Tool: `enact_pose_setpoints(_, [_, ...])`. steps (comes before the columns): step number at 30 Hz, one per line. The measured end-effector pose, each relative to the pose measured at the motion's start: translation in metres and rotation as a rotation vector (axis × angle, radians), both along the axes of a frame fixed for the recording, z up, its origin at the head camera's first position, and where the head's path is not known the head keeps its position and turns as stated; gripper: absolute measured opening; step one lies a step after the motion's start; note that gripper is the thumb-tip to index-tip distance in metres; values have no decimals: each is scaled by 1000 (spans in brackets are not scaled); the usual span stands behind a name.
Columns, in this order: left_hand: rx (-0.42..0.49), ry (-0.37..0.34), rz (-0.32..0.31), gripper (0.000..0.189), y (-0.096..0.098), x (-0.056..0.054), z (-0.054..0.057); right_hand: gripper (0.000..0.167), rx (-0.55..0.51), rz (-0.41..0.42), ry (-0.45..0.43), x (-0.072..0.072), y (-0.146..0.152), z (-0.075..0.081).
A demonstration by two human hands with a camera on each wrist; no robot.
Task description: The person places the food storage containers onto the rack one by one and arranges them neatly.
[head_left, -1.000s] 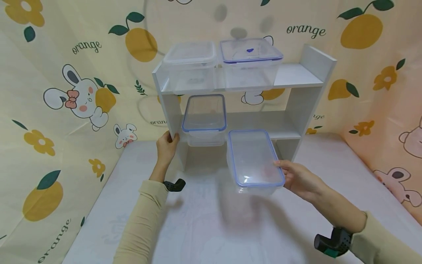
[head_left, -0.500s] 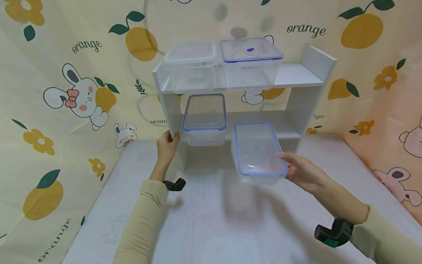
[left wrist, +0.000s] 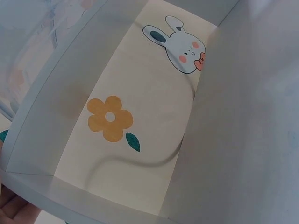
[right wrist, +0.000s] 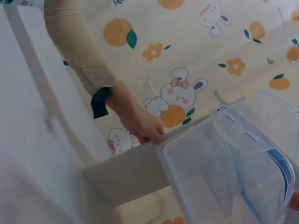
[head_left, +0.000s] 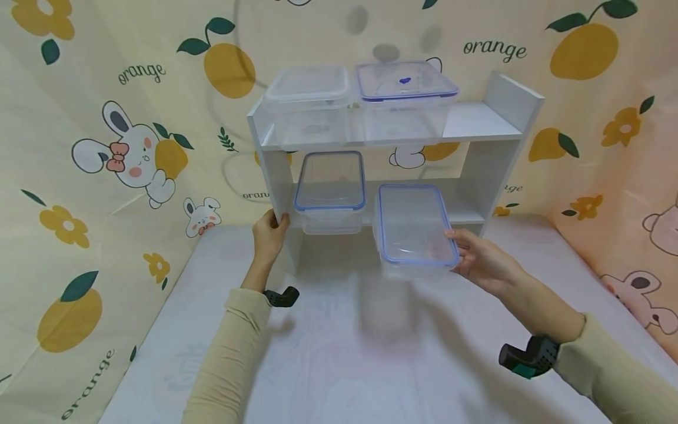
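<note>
My right hand (head_left: 484, 262) grips the right edge of a clear plastic food container (head_left: 415, 227) with a blue-rimmed lid, thumb on top of the lid. This container is held up in front of the middle board of a white shelf unit (head_left: 508, 100), its far end overlapping that board. At the unit's left side panel my left hand (head_left: 269, 240) holds the front edge; in the right wrist view that hand (right wrist: 142, 125) shows beyond the held container (right wrist: 198, 172). A similar blue-rimmed container (head_left: 331, 184) sits at the left of the middle board, jutting out over its front edge.
On the top board stand a container with a frosted lid (head_left: 307, 88) and another with a dark blue seal (head_left: 405, 121). A white tabletop (head_left: 339, 365) lies below. Behind hangs a patterned cloth backdrop (head_left: 201, 141).
My right hand has carried the container forward and slightly right, bringing its far end to the middle board. My left hand stays on the side panel.
</note>
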State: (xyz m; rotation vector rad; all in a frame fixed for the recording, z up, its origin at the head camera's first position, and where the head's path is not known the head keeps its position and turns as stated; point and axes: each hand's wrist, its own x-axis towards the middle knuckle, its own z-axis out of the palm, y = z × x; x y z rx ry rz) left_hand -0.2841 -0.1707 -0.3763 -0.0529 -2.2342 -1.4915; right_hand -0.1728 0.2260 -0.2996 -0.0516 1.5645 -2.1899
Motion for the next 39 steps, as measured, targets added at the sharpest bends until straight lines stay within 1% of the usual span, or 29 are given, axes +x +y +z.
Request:
enact_pose_setpoints(4, [13,3,-1,33,0,0,0,15,8,-13,-7,-4,0,3])
enact_pose_setpoints(8, [18,0,-4,33,0,-1,0,15,-2,-23,-32,-7,-1,5])
enact_pose_setpoints(15, [27,5,-14,33,-1,-2,-2,34,0,-37,-70,-14,-4,6])
enact_pose_setpoints(20, [20,2,-17,33,-1,-2,-2,34,-5,-37,-73,-20,-6,5])
enact_pose_setpoints(25, [15,11,-12,33,-1,-2,-2,36,-38,-62,-106,-22,-8,7])
enact_pose_setpoints(30, [30,15,-16,32,-1,-1,-2,37,-50,-82,-131,-22,-9,9])
enact_pose_setpoints(34, [32,11,-16,32,-1,-1,-2,34,-34,-78,-123,-23,-9,9])
enact_pose_setpoints(39, [27,8,-12,32,-1,-2,-2,37,3,-80,-123,-26,-11,10])
